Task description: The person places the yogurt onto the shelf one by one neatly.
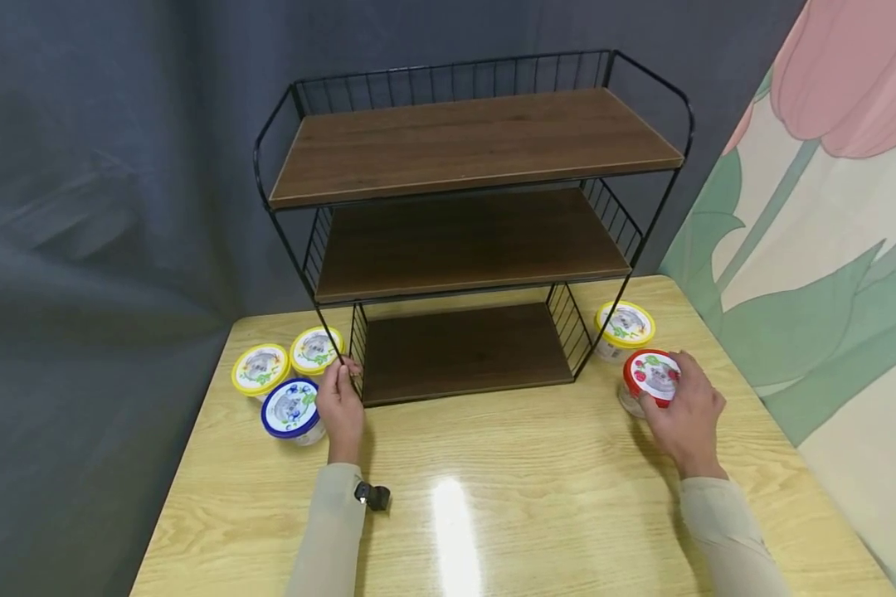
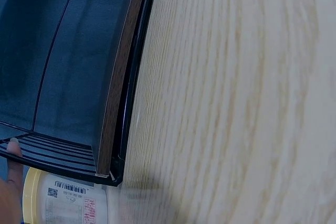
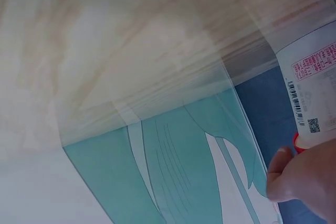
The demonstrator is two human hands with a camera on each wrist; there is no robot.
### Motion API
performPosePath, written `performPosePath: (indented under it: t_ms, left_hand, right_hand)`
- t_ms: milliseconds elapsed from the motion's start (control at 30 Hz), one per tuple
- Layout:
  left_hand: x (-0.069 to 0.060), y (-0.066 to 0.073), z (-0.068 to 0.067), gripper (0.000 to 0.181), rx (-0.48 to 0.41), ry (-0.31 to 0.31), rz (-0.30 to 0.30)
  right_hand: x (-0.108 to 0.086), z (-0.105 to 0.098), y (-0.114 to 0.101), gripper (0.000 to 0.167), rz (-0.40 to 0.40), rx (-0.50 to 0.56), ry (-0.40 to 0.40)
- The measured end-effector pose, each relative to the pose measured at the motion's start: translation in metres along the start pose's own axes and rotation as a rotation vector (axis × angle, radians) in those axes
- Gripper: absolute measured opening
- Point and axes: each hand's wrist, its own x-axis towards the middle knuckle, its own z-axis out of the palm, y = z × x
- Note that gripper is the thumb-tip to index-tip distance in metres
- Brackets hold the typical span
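Note:
A three-tier rack with dark wood shelves and a black wire frame stands on the table. At its lower left front post is my left hand, fingers around the wire frame; one fingertip lies on the side wires. Beside that hand sits a blue-lidded tub, with two yellow-lidded tubs behind it. On the right, my right hand grips a red-lidded tub by its lid edge. The right wrist view shows the tub's printed side above the hand.
Another yellow-lidded tub stands behind the red one, next to the rack's right side. Dark cloth hangs behind the light wood table. A tulip-patterned panel borders the right edge.

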Motion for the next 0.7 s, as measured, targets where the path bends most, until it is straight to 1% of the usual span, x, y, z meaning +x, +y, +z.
performPosePath:
  t_ms: [100, 167, 233, 300, 367, 500, 567, 633, 700]
  left_hand:
    - [-0.001, -0.001, -0.001, 0.023, -0.004, 0.005, -0.003]
    - [0.000, -0.002, -0.001, 0.023, -0.003, 0.012, 0.002]
    - [0.000, -0.001, -0.001, 0.023, -0.008, 0.018, 0.006]
    - [0.000, -0.001, -0.001, 0.024, -0.013, 0.017, 0.005]
    - [0.000, 0.000, -0.001, 0.024, -0.021, 0.012, -0.004]
    - [0.000, 0.001, -0.001, 0.026, -0.030, -0.006, -0.021]
    - [0.000, 0.001, -0.001, 0.026, -0.027, -0.007, -0.023]
    - [-0.001, 0.001, -0.001, 0.026, -0.029, -0.001, -0.022]
    - [-0.001, 0.001, 0.000, 0.026, -0.035, 0.004, -0.021]
  right_hand:
    - [-0.001, -0.001, 0.000, 0.077, 0.021, -0.006, 0.010]
    - [-0.002, -0.001, -0.001, 0.082, 0.053, -0.027, 0.016]
    - [-0.003, -0.001, -0.002, 0.089, 0.093, -0.056, 0.003]
    - [-0.005, -0.002, -0.002, 0.093, 0.114, -0.076, -0.009]
    - [-0.007, -0.002, -0.001, 0.093, 0.108, -0.081, -0.003]
    - [-0.008, -0.001, -0.001, 0.083, 0.046, -0.052, 0.008]
    - [-0.009, -0.001, -0.001, 0.080, 0.026, -0.037, 0.001]
    - [-0.010, -0.002, -0.001, 0.081, 0.023, -0.033, -0.006]
    - [-0.012, -0.003, -0.002, 0.082, 0.042, -0.038, 0.003]
